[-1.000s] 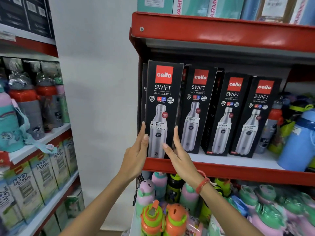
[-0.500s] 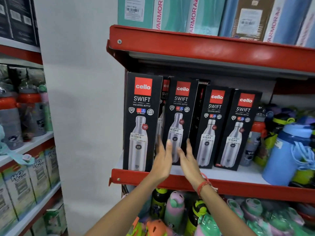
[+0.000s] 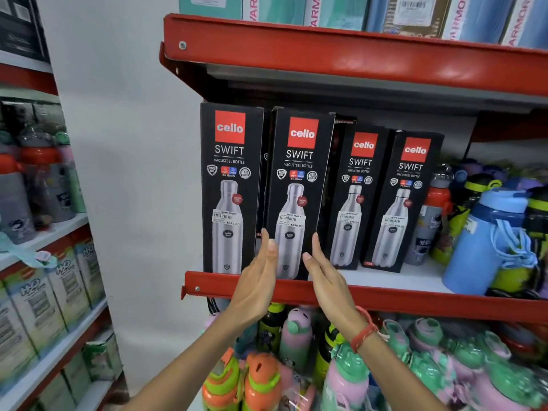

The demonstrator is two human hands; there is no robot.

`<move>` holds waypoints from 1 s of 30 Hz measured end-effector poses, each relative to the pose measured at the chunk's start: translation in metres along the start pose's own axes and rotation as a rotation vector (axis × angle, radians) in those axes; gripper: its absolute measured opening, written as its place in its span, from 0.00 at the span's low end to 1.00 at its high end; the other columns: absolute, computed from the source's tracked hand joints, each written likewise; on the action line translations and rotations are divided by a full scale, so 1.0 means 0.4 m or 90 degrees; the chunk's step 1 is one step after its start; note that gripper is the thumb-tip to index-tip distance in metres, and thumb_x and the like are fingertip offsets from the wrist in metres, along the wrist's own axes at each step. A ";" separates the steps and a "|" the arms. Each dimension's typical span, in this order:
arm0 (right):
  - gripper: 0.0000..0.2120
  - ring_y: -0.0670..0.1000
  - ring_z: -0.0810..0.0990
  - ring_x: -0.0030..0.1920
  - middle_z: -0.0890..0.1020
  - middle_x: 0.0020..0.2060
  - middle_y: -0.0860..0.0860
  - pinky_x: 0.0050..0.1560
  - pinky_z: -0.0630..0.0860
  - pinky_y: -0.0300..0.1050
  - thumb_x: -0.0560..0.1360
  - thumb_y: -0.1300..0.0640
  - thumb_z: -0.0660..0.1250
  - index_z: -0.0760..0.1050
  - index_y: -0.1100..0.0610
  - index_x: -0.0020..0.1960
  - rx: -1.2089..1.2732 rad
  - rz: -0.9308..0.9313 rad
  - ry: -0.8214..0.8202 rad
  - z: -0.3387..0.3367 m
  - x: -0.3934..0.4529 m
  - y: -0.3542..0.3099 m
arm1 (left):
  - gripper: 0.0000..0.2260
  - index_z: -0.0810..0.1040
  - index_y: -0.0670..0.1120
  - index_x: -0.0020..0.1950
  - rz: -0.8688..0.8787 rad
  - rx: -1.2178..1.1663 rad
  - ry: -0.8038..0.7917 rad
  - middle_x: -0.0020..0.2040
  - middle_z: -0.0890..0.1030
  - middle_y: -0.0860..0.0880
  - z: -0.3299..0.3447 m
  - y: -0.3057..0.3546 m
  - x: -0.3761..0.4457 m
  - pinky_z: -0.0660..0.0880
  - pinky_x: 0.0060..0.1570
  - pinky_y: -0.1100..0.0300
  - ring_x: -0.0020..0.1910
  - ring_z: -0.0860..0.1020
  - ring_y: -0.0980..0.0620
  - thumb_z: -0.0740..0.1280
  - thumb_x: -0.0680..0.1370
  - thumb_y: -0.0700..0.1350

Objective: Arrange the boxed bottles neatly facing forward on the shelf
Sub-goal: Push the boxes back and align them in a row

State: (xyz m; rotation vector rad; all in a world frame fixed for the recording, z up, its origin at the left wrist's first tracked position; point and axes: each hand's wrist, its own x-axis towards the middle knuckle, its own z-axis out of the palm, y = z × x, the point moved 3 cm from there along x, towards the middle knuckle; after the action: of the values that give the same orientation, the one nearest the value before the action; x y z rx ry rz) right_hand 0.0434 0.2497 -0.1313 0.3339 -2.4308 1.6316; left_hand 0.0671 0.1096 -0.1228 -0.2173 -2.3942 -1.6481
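Red shelf (image 3: pixel 415 301): four black boxed bottles upright, fronts forward. Blue flask (image 3: pixel 486 241) and loose bottles crowd right end. Second box (image 3: pixel 298 191) sits between flat, spread hands: left hand (image 3: pixel 258 280) at its left edge, right hand (image 3: pixel 326 280) at its right; contact unclear.

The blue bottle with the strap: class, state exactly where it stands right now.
In the head view, the blue bottle stands at the right end of the red-edged shelf, right of the fourth black box.
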 end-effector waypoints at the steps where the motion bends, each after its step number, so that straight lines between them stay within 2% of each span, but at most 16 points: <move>1: 0.25 0.46 0.60 0.75 0.62 0.74 0.44 0.72 0.58 0.43 0.79 0.43 0.55 0.51 0.36 0.74 -0.002 -0.001 0.002 0.000 -0.009 -0.003 | 0.31 0.42 0.62 0.76 0.004 0.010 0.001 0.77 0.52 0.59 -0.003 0.000 -0.006 0.49 0.67 0.62 0.76 0.54 0.55 0.37 0.74 0.68; 5: 0.25 0.46 0.63 0.73 0.64 0.73 0.42 0.66 0.62 0.39 0.79 0.43 0.55 0.52 0.35 0.74 -0.008 -0.011 -0.001 0.002 -0.034 -0.012 | 0.31 0.43 0.63 0.76 0.002 0.023 0.009 0.77 0.54 0.56 -0.011 -0.005 -0.019 0.53 0.64 0.64 0.73 0.59 0.57 0.37 0.73 0.69; 7: 0.25 0.45 0.64 0.72 0.64 0.73 0.42 0.62 0.62 0.37 0.79 0.44 0.55 0.52 0.36 0.74 -0.006 -0.017 -0.004 0.000 -0.041 -0.015 | 0.31 0.43 0.63 0.76 0.001 0.018 0.004 0.77 0.55 0.56 -0.016 -0.002 -0.024 0.52 0.64 0.63 0.75 0.58 0.55 0.37 0.74 0.68; 8: 0.25 0.45 0.65 0.72 0.64 0.73 0.42 0.61 0.62 0.36 0.79 0.44 0.55 0.52 0.36 0.74 -0.003 -0.017 -0.004 -0.001 -0.043 -0.017 | 0.31 0.44 0.62 0.76 -0.003 0.019 0.001 0.77 0.57 0.55 -0.017 0.002 -0.028 0.52 0.64 0.62 0.75 0.59 0.54 0.38 0.74 0.68; 10: 0.24 0.42 0.65 0.70 0.65 0.72 0.42 0.62 0.61 0.35 0.79 0.45 0.56 0.54 0.37 0.74 0.010 -0.021 -0.005 -0.008 -0.045 -0.020 | 0.30 0.47 0.60 0.77 -0.006 0.036 0.021 0.70 0.70 0.55 -0.017 0.011 -0.036 0.56 0.66 0.61 0.67 0.69 0.59 0.40 0.75 0.67; 11: 0.24 0.40 0.65 0.69 0.66 0.72 0.42 0.62 0.61 0.34 0.79 0.46 0.56 0.56 0.38 0.74 0.017 -0.025 -0.001 -0.013 -0.045 -0.020 | 0.30 0.51 0.58 0.77 0.005 0.065 0.060 0.65 0.75 0.55 -0.017 0.016 -0.041 0.59 0.66 0.59 0.61 0.70 0.62 0.42 0.76 0.66; 13: 0.23 0.37 0.66 0.65 0.69 0.70 0.43 0.63 0.61 0.35 0.79 0.46 0.57 0.60 0.40 0.74 0.016 -0.037 0.031 -0.035 -0.045 -0.018 | 0.28 0.59 0.53 0.77 0.086 0.150 0.194 0.68 0.72 0.53 -0.016 0.030 -0.048 0.62 0.66 0.58 0.64 0.69 0.60 0.46 0.79 0.63; 15: 0.22 0.40 0.69 0.63 0.72 0.68 0.45 0.63 0.63 0.37 0.79 0.47 0.58 0.63 0.45 0.73 0.010 -0.036 0.099 -0.070 -0.034 -0.005 | 0.23 0.65 0.50 0.73 0.202 0.146 0.285 0.67 0.71 0.52 -0.002 0.055 -0.044 0.66 0.65 0.60 0.66 0.69 0.57 0.50 0.81 0.59; 17: 0.22 0.45 0.71 0.66 0.71 0.70 0.47 0.64 0.65 0.40 0.79 0.49 0.58 0.64 0.49 0.73 -0.001 -0.022 0.164 -0.112 -0.010 0.020 | 0.19 0.70 0.48 0.69 0.261 0.086 0.239 0.62 0.74 0.52 0.045 0.076 -0.019 0.69 0.62 0.60 0.61 0.73 0.59 0.52 0.82 0.54; 19: 0.24 0.50 0.67 0.71 0.67 0.73 0.50 0.69 0.64 0.46 0.80 0.48 0.57 0.62 0.52 0.74 -0.038 0.007 0.190 -0.152 0.023 0.050 | 0.21 0.69 0.48 0.71 0.227 0.033 0.103 0.65 0.75 0.52 0.120 0.094 0.010 0.67 0.65 0.59 0.63 0.71 0.61 0.51 0.82 0.55; 22: 0.26 0.53 0.61 0.74 0.61 0.76 0.52 0.72 0.59 0.49 0.80 0.49 0.56 0.56 0.55 0.76 -0.047 0.069 0.161 -0.187 0.069 0.090 | 0.28 0.54 0.49 0.78 0.097 -0.021 -0.057 0.77 0.59 0.52 0.232 0.091 0.063 0.53 0.73 0.61 0.74 0.58 0.58 0.48 0.80 0.61; 24: 0.27 0.54 0.59 0.75 0.59 0.76 0.53 0.72 0.57 0.49 0.80 0.51 0.55 0.53 0.55 0.77 -0.046 0.092 0.140 -0.197 0.096 0.106 | 0.31 0.46 0.51 0.79 0.024 -0.033 -0.067 0.79 0.54 0.50 0.270 0.082 0.102 0.51 0.74 0.57 0.77 0.54 0.52 0.45 0.79 0.63; 25: 0.28 0.54 0.59 0.75 0.59 0.76 0.54 0.72 0.58 0.49 0.80 0.51 0.55 0.51 0.55 0.77 -0.045 0.102 0.129 -0.199 0.109 0.111 | 0.31 0.44 0.52 0.78 -0.005 -0.036 -0.061 0.78 0.57 0.47 0.279 0.078 0.122 0.55 0.72 0.57 0.76 0.58 0.50 0.45 0.79 0.63; 27: 0.29 0.56 0.60 0.75 0.58 0.76 0.54 0.71 0.59 0.50 0.80 0.49 0.55 0.48 0.54 0.78 -0.042 0.122 0.098 -0.201 0.126 0.116 | 0.29 0.44 0.54 0.78 -0.039 -0.023 -0.060 0.75 0.66 0.42 0.291 0.075 0.149 0.65 0.58 0.63 0.65 0.72 0.50 0.43 0.79 0.63; 28: 0.30 0.57 0.61 0.74 0.58 0.76 0.54 0.70 0.61 0.51 0.80 0.48 0.55 0.46 0.53 0.78 -0.046 0.128 0.080 -0.200 0.131 0.117 | 0.28 0.44 0.55 0.78 -0.043 -0.013 -0.061 0.73 0.68 0.42 0.294 0.077 0.155 0.65 0.54 0.65 0.62 0.75 0.51 0.43 0.80 0.62; 30: 0.33 0.58 0.63 0.73 0.60 0.76 0.55 0.69 0.63 0.53 0.79 0.44 0.55 0.43 0.50 0.78 -0.074 0.131 0.055 -0.200 0.133 0.118 | 0.28 0.44 0.56 0.78 -0.040 -0.001 -0.061 0.74 0.68 0.43 0.295 0.078 0.162 0.63 0.58 0.61 0.68 0.71 0.46 0.43 0.80 0.62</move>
State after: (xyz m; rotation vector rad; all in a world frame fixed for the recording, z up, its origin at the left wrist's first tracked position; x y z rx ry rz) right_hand -0.0184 0.3372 -0.1281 -0.0054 -2.5512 1.5357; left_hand 0.0003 0.2306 -0.1179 -0.2294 -2.4947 -1.7032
